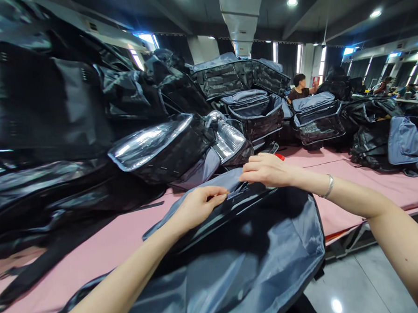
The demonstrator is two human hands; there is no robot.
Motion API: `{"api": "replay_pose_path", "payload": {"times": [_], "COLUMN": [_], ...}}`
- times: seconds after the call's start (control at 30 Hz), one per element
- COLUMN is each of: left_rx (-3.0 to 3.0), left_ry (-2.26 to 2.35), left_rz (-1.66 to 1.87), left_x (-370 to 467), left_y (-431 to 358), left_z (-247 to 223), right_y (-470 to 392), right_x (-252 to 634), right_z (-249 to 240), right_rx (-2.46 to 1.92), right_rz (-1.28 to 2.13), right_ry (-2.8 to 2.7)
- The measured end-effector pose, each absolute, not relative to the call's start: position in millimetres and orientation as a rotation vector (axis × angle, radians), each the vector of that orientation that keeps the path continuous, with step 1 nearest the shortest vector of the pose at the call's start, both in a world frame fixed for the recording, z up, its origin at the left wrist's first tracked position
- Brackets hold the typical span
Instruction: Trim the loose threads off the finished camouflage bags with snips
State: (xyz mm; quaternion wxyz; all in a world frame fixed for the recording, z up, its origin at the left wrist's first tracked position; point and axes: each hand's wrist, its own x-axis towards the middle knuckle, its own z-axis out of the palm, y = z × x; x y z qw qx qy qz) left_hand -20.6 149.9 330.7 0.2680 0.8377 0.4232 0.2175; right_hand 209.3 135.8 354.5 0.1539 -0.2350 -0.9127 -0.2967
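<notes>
A large black bag with a grey-blue lining [215,277] lies spread wide at the front edge of the pink table. My left hand [197,206] pinches the lining fabric near the bag's inner seam, thumb and index finger together. Just up and to the right, my right hand [264,170] has its fingers closed on the same strip of lining, palm down. A short gap separates the two hands. A small red piece [280,157] shows beside my right hand.
Black bags [152,150] with silvery linings are heaped at the left. More open bags [255,112] stand behind, others [376,143] at the right on the pink table [336,173]. A person [298,88] is beyond them. Tiled floor [359,279] shows at the lower right.
</notes>
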Motion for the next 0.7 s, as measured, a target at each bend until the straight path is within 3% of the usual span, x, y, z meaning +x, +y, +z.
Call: {"api": "replay_pose_path", "payload": {"times": [0.37, 0.7], "left_rx": [2.209, 2.223], "left_ry": [1.048, 1.033], "left_rz": [0.55, 0.523], "left_x": [-26, -26], "left_y": [131, 126], "left_z": [335, 337], "right_y": [143, 142], "right_x": [200, 194], "right_z": [370, 358], "right_rx": [-0.551, -0.563], "right_rz": [-0.093, -0.182], "right_ry": [-2.832, -2.813]}}
